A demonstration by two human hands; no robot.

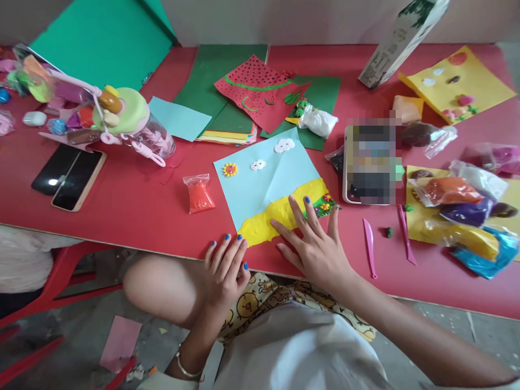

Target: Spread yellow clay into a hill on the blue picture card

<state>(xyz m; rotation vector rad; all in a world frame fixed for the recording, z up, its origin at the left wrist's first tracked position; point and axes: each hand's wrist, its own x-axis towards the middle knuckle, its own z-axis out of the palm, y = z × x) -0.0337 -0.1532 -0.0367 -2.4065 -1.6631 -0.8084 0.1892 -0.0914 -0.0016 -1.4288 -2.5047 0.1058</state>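
Note:
A light blue sheet of paper (244,184) lies on the red table, with a sun (230,169) and two white clouds (284,145) stuck on it. Flattened yellow clay (260,222) covers its lower edge, and small flowers on green clay (324,206) sit at the lower right corner. Over the yellow clay my right hand (317,246) is spread, fingertips resting on it. My left hand (228,266) lies at the table edge by the paper's lower left corner, fingers stretched out and nothing held. A bag of red clay (199,193) is left of the paper.
Pink modelling tools (369,248) and several bagged clays (455,192) lie to the right, near a partly blurred device (347,189). A phone (69,176) and a tumbler (160,135) are at left. A watermelon picture (255,92) and a tall carton (400,43) are behind.

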